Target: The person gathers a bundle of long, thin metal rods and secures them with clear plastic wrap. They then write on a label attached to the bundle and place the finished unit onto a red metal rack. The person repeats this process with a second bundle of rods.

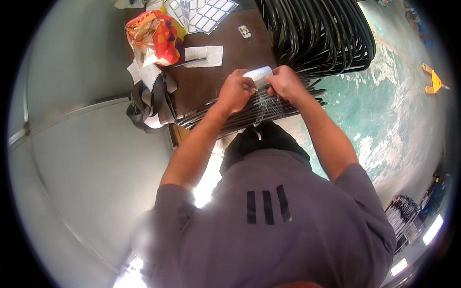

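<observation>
Between my hands is a whitish roll of clear film [258, 74], above a bundle of thin black rods [230, 121] at the table's near edge. Clear wrap [268, 108] covers the middle of the bundle and reaches up toward the roll. My right hand [286, 82] is closed around the roll's right end. At the other end, my left hand [234, 92] has its fingers curled against the roll and film. The exact fingertip grip is partly hidden.
Many bent black tubes [317, 33] are stacked at the far right of the brown table [240, 50]. On its left are a red-orange plastic bag [161, 38], label sheets [209, 14], and a paper slip [213, 55] with a pen. Dark straps [144, 103] hang off the left edge. A yellow object [434, 80] stands on the green floor.
</observation>
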{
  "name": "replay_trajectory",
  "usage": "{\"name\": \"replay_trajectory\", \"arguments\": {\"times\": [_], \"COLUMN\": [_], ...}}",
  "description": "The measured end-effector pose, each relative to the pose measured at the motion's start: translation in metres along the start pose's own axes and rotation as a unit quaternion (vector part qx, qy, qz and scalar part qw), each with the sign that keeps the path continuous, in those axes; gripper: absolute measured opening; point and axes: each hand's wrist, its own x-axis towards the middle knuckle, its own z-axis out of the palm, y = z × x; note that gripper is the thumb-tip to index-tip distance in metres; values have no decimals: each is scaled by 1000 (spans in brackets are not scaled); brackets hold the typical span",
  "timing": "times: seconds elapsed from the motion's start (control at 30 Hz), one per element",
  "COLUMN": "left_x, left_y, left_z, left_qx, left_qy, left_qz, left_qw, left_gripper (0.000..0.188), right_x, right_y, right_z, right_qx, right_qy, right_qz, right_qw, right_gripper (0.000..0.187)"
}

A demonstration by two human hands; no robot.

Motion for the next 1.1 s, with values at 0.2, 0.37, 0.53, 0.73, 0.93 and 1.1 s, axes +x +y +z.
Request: {"name": "replay_trajectory", "arguments": {"times": [0.2, 0.37, 0.53, 0.73, 0.93, 1.1], "left_x": [-8, -6, -4, -5, -6, -5], "left_y": [8, 2, -2, 1, -2, 2], "left_z": [4, 4, 0, 1, 4, 4], "left_qx": [57, 66, 53, 28, 30, 34], "left_qy": [27, 25, 6, 4, 9, 11], "left_qz": [25, 40, 17, 24, 41, 39], "left_qw": [998, 997, 998, 999, 999, 999], "left_gripper": [9, 10, 11, 13, 16, 18], "right_x": [-137, -70, 2, 3, 34, 49], "right_y": [135, 214, 227, 149, 166, 186], "right_z": [8, 78, 118, 114, 89, 97], "right_qx": [156, 271, 37, 590, 631, 638], "right_qy": [120, 29, 134, 11, -124, -151], "right_qz": [-31, -23, -450, -257, -164, -148], "right_qw": [980, 962, 882, 765, 748, 740], "right_gripper": [17, 21, 41, 64, 67, 58]}}
